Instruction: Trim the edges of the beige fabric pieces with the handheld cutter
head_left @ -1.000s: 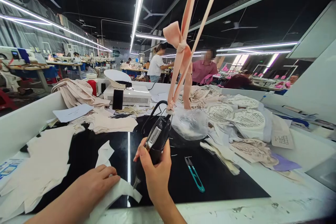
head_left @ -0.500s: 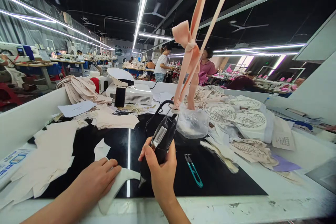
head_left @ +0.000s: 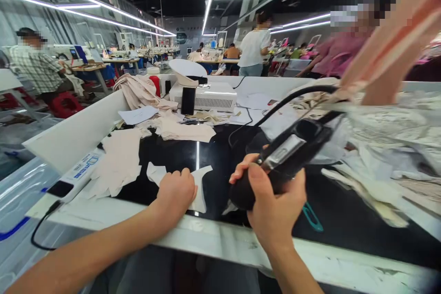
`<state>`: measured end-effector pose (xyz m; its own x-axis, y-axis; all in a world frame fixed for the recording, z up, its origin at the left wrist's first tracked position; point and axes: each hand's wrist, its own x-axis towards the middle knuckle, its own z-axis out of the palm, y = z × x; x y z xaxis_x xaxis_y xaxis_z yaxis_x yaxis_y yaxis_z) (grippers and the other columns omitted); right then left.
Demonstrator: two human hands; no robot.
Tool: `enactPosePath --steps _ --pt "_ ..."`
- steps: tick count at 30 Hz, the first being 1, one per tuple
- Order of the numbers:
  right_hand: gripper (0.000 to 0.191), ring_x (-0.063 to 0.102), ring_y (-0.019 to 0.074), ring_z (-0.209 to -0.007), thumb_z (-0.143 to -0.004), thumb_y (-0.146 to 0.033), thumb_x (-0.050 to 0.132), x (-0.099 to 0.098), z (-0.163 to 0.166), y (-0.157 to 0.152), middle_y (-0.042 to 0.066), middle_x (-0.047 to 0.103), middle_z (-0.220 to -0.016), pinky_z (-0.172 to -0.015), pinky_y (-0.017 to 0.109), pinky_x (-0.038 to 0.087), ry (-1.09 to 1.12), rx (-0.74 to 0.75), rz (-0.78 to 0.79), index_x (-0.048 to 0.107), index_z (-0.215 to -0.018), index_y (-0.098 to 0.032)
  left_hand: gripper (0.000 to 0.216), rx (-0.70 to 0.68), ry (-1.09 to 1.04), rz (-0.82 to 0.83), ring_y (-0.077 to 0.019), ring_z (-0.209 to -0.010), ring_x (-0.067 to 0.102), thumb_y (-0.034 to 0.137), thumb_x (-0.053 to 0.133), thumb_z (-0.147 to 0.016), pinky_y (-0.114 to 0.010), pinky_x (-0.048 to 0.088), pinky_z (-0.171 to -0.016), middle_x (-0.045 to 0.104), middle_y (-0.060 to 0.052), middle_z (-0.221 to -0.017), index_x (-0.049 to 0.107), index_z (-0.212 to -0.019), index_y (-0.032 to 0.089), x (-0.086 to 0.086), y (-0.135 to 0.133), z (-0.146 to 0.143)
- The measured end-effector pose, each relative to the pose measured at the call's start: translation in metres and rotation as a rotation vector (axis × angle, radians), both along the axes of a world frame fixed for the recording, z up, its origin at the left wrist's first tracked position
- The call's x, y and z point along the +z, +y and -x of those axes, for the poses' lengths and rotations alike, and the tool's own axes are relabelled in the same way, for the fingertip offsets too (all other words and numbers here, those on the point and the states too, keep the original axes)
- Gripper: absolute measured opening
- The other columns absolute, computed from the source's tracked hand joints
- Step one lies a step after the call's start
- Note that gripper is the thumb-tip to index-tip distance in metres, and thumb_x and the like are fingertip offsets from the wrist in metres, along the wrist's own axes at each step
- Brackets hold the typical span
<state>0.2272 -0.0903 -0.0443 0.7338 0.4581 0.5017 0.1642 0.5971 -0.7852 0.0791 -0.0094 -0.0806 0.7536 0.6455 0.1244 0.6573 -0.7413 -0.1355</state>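
Observation:
My right hand is wrapped round a black corded hand-held power tool with a silver lever on its side. Its lower end points down-left over the shiny black board; the tip is blurred. Pink fabric straps hang by its upper end. With fingers curled in, my left hand presses on a small cream fabric piece lying on the board, partly covering it. Another pale scrap shows beyond the left hand. Teal thread snips lie right of my right hand, partly hidden by it.
Cream cut pieces are stacked at left, beside a white box. A white machine and a phone stand at the back. Fabric heaps fill the right. A black cord arches from the tool. Co-workers are farther off.
The view has swung left and down. My right hand has lifted the tool away from the fabric piece, tilting it to the right. My left hand has curled its fingers more over the piece.

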Motion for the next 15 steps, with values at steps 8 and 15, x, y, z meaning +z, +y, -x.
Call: enactPosePath --steps 8,15 --pt "0.049 0.067 0.0159 -0.054 -0.079 -0.047 0.1 0.007 0.007 0.005 -0.007 0.072 -0.074 -0.048 0.031 0.06 0.033 0.04 -0.044 0.067 -0.107 -0.027 0.021 -0.092 0.027 0.039 -0.0266 -0.098 0.073 0.009 0.055 -0.113 -0.033 0.056 -0.076 0.074 -0.012 -0.104 0.075 -0.107 0.012 0.017 0.022 0.011" --pt "0.051 0.065 0.0173 -0.054 -0.076 -0.044 0.102 0.003 0.017 0.015 -0.006 0.072 -0.072 -0.047 0.031 0.057 0.037 0.028 -0.09 0.068 -0.109 -0.027 0.024 -0.661 -0.109 0.035 -0.0228 -0.123 0.074 0.005 0.055 -0.112 -0.035 0.058 -0.111 0.078 -0.011 -0.131 0.073 -0.125 0.014 -0.009 0.054 0.019"
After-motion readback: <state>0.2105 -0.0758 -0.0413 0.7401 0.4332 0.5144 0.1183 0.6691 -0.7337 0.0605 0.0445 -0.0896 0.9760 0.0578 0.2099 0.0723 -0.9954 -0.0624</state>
